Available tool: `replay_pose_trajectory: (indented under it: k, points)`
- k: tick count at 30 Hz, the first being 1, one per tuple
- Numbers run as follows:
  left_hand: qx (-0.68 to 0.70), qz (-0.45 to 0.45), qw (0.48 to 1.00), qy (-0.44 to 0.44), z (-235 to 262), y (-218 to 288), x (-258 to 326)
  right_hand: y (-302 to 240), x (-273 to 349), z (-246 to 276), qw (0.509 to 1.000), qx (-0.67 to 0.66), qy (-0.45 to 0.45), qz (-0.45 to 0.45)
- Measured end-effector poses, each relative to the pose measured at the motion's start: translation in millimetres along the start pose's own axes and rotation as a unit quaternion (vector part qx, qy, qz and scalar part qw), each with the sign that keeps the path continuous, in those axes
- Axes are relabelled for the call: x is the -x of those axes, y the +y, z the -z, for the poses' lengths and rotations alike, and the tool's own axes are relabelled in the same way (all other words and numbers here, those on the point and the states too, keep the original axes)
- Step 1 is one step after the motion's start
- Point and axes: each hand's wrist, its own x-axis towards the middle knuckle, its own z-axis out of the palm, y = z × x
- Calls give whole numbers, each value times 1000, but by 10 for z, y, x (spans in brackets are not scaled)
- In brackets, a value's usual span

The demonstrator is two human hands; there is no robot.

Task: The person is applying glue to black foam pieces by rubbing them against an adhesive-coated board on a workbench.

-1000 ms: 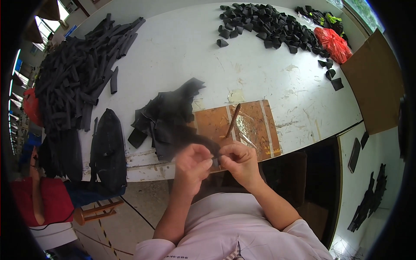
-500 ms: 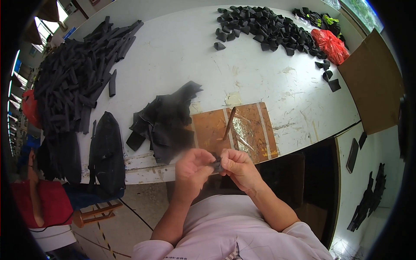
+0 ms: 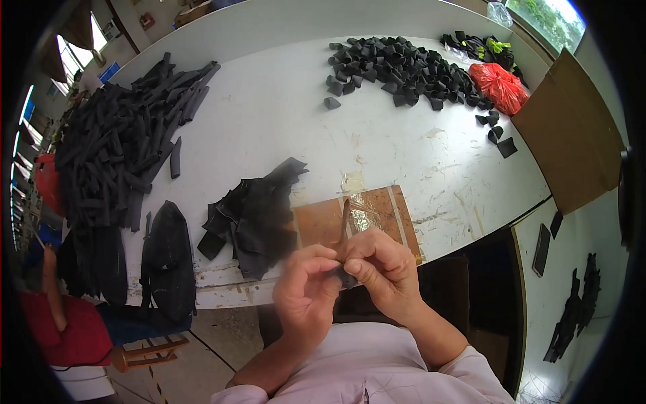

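My left hand (image 3: 306,286) and my right hand (image 3: 388,273) meet just over the table's near edge. Between their thumbs and fingertips is a small dark piece of sheet material (image 3: 348,279), gripped from both sides and mostly hidden by the fingers. Right beyond them lies a brown board (image 3: 316,225) with clear tape strips, and a brown pointed stick (image 3: 346,219) rises from it close to my fingertips. Left of the board, flat black pieces (image 3: 259,215) are heaped loosely.
Many black strips (image 3: 121,141) fill the far left. Curled black pieces (image 3: 404,71) are piled at the back right beside a red plastic bag (image 3: 499,87). A cardboard panel (image 3: 572,124) stands right. A black bag (image 3: 169,262) hangs at the near left edge, near a person in red (image 3: 64,326).
Both hands have moved slightly forward over the board's near edge, still pinching the dark piece. My view has tilted up, so the table sits lower in the picture.
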Motion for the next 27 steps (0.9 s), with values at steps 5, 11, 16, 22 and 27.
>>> replay_pose_trajectory:
  k: [5,11,16,22,27]
  points:
    - [565,250,779,-104,80,315,-607,-375,-461,157,991,-97,-4,-92]
    - [693,408,592,-53,52,26,-817,-25,-675,261,935,-242,-52,-254]
    - [656,478,583,-37,-28,-650,-526,390,-450,211,891,-299,-26,-340]
    - [823,413,388,43,19,-336,-710,126,-670,196,942,-213,-83,-246]
    - [631,437,640,44,-89,-631,-482,401,-524,214,900,-271,-64,-336]
